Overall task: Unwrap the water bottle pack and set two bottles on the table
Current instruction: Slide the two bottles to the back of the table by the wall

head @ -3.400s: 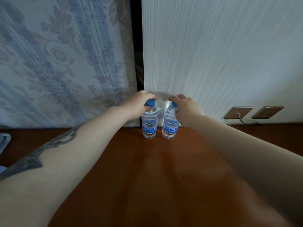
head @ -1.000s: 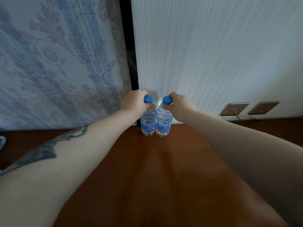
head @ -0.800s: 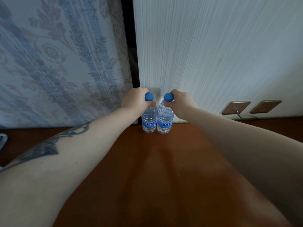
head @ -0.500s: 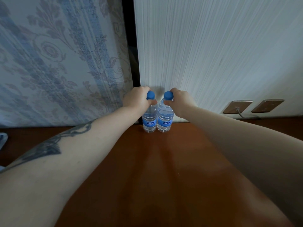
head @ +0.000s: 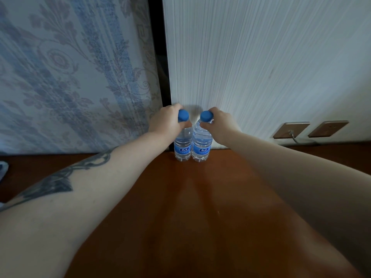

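At frame centre, the left hand (head: 167, 122) and right hand (head: 219, 122) each grip the neck of one upright bottle: left bottle (head: 182, 144), right bottle (head: 201, 145), touching on the table (head: 200, 207).

Bottles (head: 192, 145) now touching, nearer wall (head: 261, 67).

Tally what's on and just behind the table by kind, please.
Clear plastic water bottles with blue caps: 2 (left bottle, right bottle)
Brown rectangular wall plates: 2 (cabled plate, plain plate)
Hands: 2 (left, right)
Total: 6
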{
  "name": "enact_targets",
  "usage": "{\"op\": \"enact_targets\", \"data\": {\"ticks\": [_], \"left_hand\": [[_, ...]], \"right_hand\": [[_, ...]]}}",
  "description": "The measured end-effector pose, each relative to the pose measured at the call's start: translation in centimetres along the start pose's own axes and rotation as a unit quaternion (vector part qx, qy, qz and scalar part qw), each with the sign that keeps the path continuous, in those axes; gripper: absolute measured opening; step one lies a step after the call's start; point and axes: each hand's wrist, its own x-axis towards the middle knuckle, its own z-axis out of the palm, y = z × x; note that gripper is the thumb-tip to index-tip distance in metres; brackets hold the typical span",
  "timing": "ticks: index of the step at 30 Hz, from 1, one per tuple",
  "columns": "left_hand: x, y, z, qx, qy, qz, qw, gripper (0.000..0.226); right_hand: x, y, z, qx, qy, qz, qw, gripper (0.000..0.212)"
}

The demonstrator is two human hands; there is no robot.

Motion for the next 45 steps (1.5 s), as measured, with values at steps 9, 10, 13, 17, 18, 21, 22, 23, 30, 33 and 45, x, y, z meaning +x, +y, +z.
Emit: {"op": "enact_targets", "data": {"ticks": [9, 10, 13, 17, 18, 21, 22, 23, 30, 33, 45], "left_hand": [[-2.2, -1.3, 2.0, -0.063, 0.04, -0.098, 0.992, 0.061], [-2.3, -1.2, 2.3, -0.069, 0.034, -0.116, 0.99, 0.064], [-2.5, -1.1, 3.0, -0.078, 0.021, -0.149, 0.985, 0.067], [-2.4, -1.2, 3.3, -0.086, 0.03, -0.165, 0.982, 0.065], [-2.3, -1.3, 3.3, -0.089, 0.032, -0.163, 0.982, 0.065], [-2.3, -1.4, 3.5, -0.097, 0.035, -0.16, 0.982, 0.062], [-2.3, -1.4, 3.6, -0.097, 0.038, -0.159, 0.982, 0.061], [-2.3, -1.4, 3.7, -0.099, 0.04, -0.159, 0.982, 0.061], [-2.6, -1.3, 4.1, -0.115, 0.056, -0.151, 0.98, 0.059], [-2.5, -1.4, 3.9, -0.125, 0.056, -0.152, 0.979, 0.059], [-2.0, -1.8, 4.1, -0.115, 0.002, -0.173, 0.978, 0.057]], "right_hand": [[-1.0, 1.6, 1.8, 0.058, -0.028, 0.11, 0.992, 0.046], [-1.1, 1.6, 2.3, 0.062, -0.036, 0.12, 0.99, 0.044], [-1.3, 1.5, 3.4, 0.07, -0.03, 0.134, 0.988, 0.04], [-1.2, 1.5, 3.8, 0.071, -0.014, 0.119, 0.99, 0.047], [-1.1, 1.6, 3.8, 0.073, -0.012, 0.119, 0.99, 0.048], [-0.8, 1.6, 3.8, 0.085, -0.007, 0.127, 0.988, 0.048], [-0.8, 1.6, 3.9, 0.087, -0.004, 0.129, 0.988, 0.048], [-0.8, 1.7, 4.0, 0.088, -0.001, 0.13, 0.988, 0.048], [-1.1, 2.1, 4.3, 0.082, 0.013, 0.121, 0.989, 0.046], [-1.0, 1.9, 4.4, 0.077, 0.001, 0.116, 0.99, 0.046], [-1.3, 1.7, 3.5, -0.008, 0.001, 0.101, 0.995, 0.041]]}}
